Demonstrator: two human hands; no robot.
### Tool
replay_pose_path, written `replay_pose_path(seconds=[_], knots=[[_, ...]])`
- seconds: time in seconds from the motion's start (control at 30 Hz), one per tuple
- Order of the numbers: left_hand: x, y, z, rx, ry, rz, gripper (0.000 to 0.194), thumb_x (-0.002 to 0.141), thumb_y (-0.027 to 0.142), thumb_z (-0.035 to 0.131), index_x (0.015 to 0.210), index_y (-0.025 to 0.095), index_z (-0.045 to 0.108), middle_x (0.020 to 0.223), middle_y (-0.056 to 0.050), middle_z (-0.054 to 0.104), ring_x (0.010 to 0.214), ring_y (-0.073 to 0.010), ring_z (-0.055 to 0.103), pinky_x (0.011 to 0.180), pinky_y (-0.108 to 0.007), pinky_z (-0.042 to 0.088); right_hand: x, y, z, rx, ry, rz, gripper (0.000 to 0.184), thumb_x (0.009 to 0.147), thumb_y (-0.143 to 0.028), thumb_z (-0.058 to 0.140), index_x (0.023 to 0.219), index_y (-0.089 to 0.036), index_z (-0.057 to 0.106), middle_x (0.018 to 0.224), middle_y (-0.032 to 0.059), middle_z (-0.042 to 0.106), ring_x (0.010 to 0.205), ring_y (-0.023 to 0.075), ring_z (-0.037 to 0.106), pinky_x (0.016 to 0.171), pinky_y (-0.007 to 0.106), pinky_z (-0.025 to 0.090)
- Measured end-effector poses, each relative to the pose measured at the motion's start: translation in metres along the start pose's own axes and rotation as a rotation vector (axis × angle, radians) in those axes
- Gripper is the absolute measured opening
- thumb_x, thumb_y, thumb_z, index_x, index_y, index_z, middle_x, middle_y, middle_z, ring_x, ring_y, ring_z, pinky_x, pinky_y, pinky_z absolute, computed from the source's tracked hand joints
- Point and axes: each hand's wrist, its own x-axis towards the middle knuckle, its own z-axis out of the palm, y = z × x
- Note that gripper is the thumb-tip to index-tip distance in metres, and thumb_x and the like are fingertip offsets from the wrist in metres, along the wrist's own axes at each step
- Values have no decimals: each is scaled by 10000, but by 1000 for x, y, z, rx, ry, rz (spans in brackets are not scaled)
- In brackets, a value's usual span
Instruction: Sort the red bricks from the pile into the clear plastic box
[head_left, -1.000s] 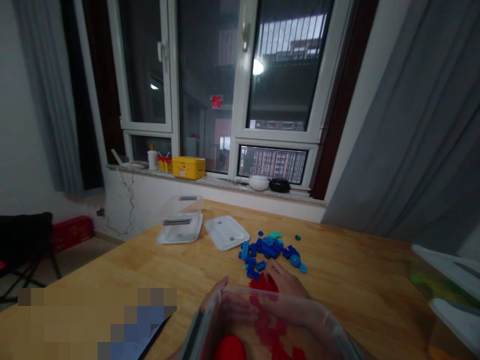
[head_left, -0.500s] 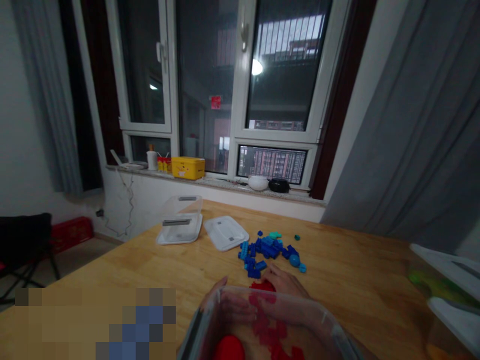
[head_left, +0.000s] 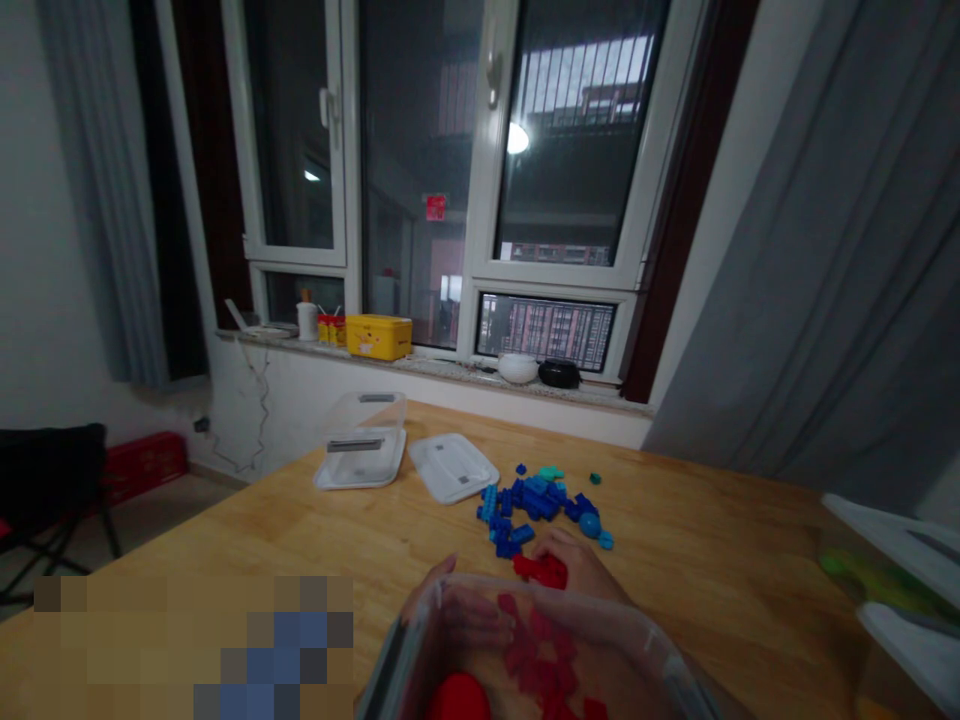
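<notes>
A clear plastic box [head_left: 645,625] stands at the near edge of my view, with a round red piece [head_left: 457,697] in it. My right hand [head_left: 589,568] curls around red building bricks [head_left: 546,571] just past the box's far rim. Through the clear wall I see my left hand [head_left: 469,615], fingers stretched out flat and thumb raised beside the rim. More red bricks [head_left: 540,660] show through or inside the box; which side of the wall some lie on I cannot tell. Beyond my right hand is a pile of blue bricks [head_left: 536,497].
A white lid [head_left: 454,468] lies flat on the wooden table [head_left: 300,530], and a clear box [head_left: 360,440] stands on another lid to its left. Lidded boxes [head_left: 892,545] are at the right edge. A yellow box [head_left: 379,337] sits on the windowsill.
My right hand has closed around the red bricks and shifted slightly right, lifting them higher against the rim. My left hand stays nearly the same.
</notes>
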Motion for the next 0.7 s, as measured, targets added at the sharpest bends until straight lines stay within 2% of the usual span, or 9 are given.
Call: replay_pose_path(seconds=[0.1, 0.27, 0.37, 0.5, 0.6, 0.63, 0.7], knots=[[-3, 22, 6, 9, 4, 4, 417, 949, 428, 612, 1288, 185, 596, 1308, -101, 615, 1132, -270, 619, 935, -488, 549, 1, -7, -4, -25, 81, 15, 134, 725, -193, 634, 851, -192, 678, 916, 49, 633, 855, 204, 626, 779, 311, 470], [-6, 60, 11, 33, 14, -10, 388, 952, 383, 620, 1273, 167, 597, 1280, -96, 618, 1091, -249, 636, 911, -456, 561, 7, -11, -22, -33, 126, -27, 128, 733, -209, 614, 852, -176, 650, 890, 55, 634, 850, 224, 612, 781, 344, 458], [-3, 66, 9, 50, 28, -26, 387, 952, 388, 620, 1268, 165, 599, 1273, -96, 624, 1088, -246, 639, 913, -457, 560, 12, -22, -45, -15, 175, -36, 106, 787, -242, 586, 856, -172, 623, 887, 56, 625, 844, 221, 596, 789, 353, 442], [13, 66, 4, 72, 59, -45, 378, 970, 444, 571, 1155, 131, 673, 1163, -95, 709, 1052, -246, 682, 947, -461, 537, 12, -53, -82, 80, 232, -25, 156, 858, -320, 560, 874, -176, 616, 903, 54, 615, 877, 224, 583, 812, 355, 427], [29, 66, 2, 89, 80, -58, 506, 1022, 450, 404, 973, 77, 744, 1028, -146, 764, 1009, -302, 716, 916, -462, 544, 3, -82, -103, 102, 157, -26, 193, 878, -353, 544, 906, -181, 626, 927, 48, 622, 886, 221, 584, 822, 354, 417], [31, 66, 2, 94, 82, -61, 527, 1028, 442, 377, 962, 72, 747, 1029, -158, 764, 1009, -311, 715, 907, -466, 547, -1, -92, -108, 104, 102, -39, 179, 877, -340, 540, 905, -187, 628, 943, 45, 628, 910, 220, 588, 843, 353, 418], [31, 67, 3, 103, 77, -68, 454, 1018, 444, 435, 1043, 94, 724, 1100, -142, 744, 1034, -284, 701, 923, -469, 542, -11, -112, -114, 91, -45, -48, 113, 839, -277, 556, 883, -200, 626, 952, 28, 633, 929, 209, 594, 856, 336, 425]])
